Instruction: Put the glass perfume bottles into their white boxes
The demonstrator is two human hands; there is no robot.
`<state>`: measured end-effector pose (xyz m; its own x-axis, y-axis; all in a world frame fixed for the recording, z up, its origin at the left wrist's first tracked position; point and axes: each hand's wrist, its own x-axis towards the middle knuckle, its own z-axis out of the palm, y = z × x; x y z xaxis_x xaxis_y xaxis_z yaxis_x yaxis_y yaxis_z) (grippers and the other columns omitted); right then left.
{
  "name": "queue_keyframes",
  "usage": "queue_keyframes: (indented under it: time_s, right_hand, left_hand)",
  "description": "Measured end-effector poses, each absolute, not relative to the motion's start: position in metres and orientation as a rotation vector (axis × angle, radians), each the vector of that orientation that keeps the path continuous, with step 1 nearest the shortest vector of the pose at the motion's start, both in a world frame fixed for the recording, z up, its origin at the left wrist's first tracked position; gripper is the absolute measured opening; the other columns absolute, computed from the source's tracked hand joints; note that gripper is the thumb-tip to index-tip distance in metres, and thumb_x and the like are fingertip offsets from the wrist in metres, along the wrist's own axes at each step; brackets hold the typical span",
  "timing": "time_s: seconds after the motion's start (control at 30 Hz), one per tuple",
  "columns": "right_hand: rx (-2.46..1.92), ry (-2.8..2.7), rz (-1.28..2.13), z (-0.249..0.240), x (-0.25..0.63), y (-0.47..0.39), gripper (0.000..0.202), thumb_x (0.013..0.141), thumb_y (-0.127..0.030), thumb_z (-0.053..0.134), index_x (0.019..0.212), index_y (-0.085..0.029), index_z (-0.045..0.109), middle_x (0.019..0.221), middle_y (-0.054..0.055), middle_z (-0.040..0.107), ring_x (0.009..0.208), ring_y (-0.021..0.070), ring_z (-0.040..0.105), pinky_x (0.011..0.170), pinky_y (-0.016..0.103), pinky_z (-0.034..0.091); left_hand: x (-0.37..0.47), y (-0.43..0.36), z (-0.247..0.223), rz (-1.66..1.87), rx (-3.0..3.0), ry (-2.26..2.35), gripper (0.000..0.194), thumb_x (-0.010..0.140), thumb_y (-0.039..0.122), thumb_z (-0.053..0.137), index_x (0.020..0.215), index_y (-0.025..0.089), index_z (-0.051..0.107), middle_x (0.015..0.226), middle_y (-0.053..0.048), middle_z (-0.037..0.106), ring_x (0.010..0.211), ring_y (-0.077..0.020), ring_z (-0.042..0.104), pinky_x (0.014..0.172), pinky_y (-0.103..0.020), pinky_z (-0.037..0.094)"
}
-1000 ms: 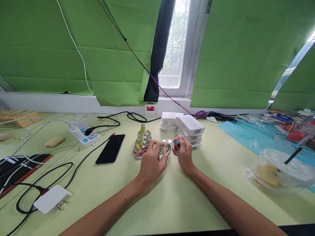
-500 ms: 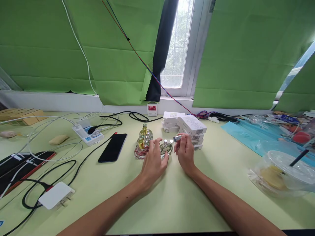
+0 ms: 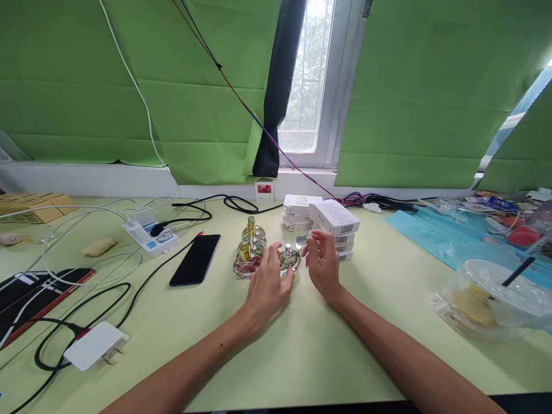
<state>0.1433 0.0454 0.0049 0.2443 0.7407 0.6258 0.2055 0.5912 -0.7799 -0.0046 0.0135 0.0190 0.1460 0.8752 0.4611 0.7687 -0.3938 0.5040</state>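
Observation:
A glass perfume bottle with a bare silver neck stands on the table. My left hand is curled around its left and front sides, thumb low at the front, steadying it. Just right of the bottle, my right hand pinches a silver bottle cap between thumb and fingers, tilted sideways. Behind and left of my left hand stands a row of several perfume bottles with gold tops; the nearest is partly hidden by that hand. Stacked white boxes stand right behind my right hand.
A black phone lies left of the bottles, near a white power strip and loose cables. A white charger sits at the front left. On the right are a bagged clear cup and a blue sheet.
My right hand has turned the silver cap and moved slightly left, closer to the bottle. My left hand stays at the bottle. The view has shifted slightly.

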Motion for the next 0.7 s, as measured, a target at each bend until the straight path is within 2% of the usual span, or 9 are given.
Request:
queue_keyframes:
  time_s: [0.23,0.53,0.7]
  right_hand:
    - [-0.908,-1.383,0.291,0.0053,0.1449,0.0439,0.019,0.103,-0.037,0.047,0.110,-0.022,0.058,0.087,0.004,0.068,0.065,0.0133,0.064,0.052,0.024,0.050]
    - [-0.838,-1.458,0.153,0.0083,0.1446,0.0433,0.019,0.105,-0.026,0.044,0.113,-0.022,0.062,0.100,0.008,0.069,0.079,0.0150,0.069,0.063,0.027,0.057]
    - [-0.819,-1.467,0.065,0.0129,0.1441,0.0423,0.020,0.105,-0.024,0.045,0.112,-0.022,0.064,0.096,0.006,0.071,0.081,0.0146,0.070,0.064,0.025,0.059]
  left_hand:
    - [-0.0039,0.0130,0.0210,1.015,2.261,1.644,0.042,0.091,0.023,0.055,0.131,0.020,0.045,0.129,-0.013,0.066,0.078,-0.0213,0.071,0.072,-0.037,0.055]
    - [-0.0044,0.0141,0.0186,1.022,2.284,1.616,0.041,0.091,0.022,0.053,0.132,0.019,0.046,0.126,-0.012,0.067,0.078,-0.0206,0.069,0.076,-0.039,0.056]
    - [-0.0044,0.0143,0.0175,0.994,2.269,1.639,0.044,0.092,0.025,0.053,0.135,0.019,0.046,0.130,-0.012,0.065,0.084,-0.0226,0.070,0.076,-0.039,0.056]
